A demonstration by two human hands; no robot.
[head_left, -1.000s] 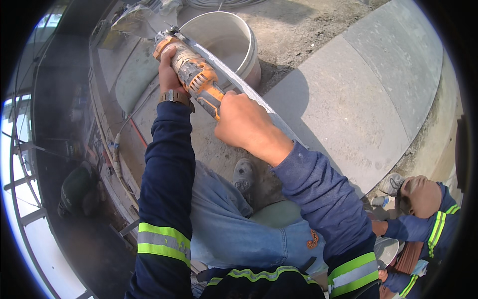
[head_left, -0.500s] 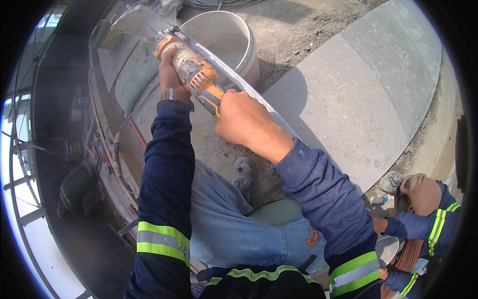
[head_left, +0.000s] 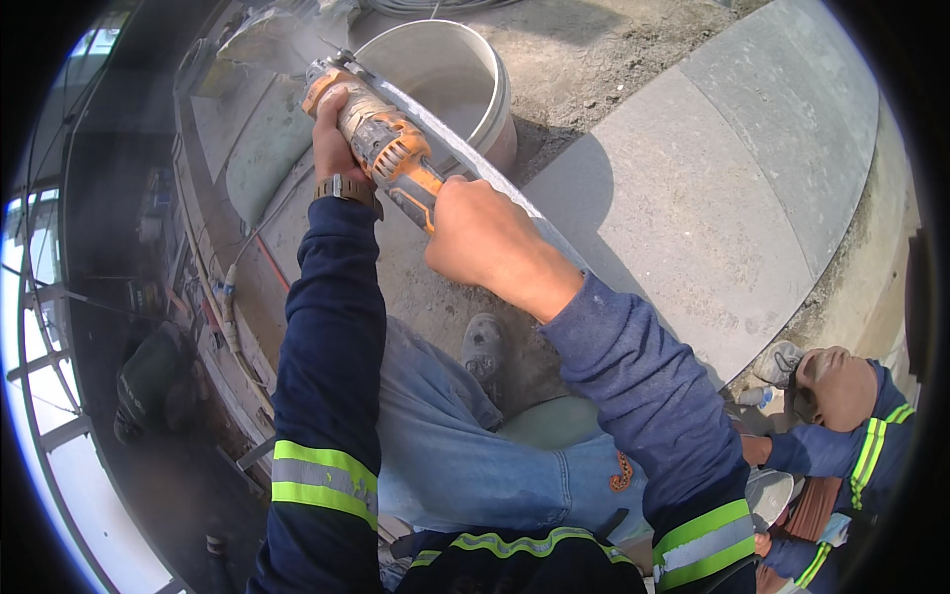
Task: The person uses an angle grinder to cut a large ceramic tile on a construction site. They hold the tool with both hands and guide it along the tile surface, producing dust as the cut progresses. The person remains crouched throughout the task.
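Both my hands hold an orange and grey angle grinder [head_left: 388, 147], its body slanting up to the left. Around the front of the body, near its head, my left hand [head_left: 334, 139] is closed. My right hand [head_left: 485, 233] grips the rear handle. The grinder's head lies against the far end of a large grey slab [head_left: 693, 208], along its pale, dusty edge [head_left: 445, 134]. Dust blurs the air beyond the head, and I cannot make out the disc clearly.
A white bucket [head_left: 500, 119] stands just beyond the slab's edge. At the lower right a co-worker [head_left: 841, 436] in a reflective-striped sleeve is close by. Another person [head_left: 158, 381] bends in the shade at left. A cable [head_left: 223, 307] runs along the left side.
The grinder and both hands have shifted very slightly to the left and up along the slab's edge. The grip is the same.
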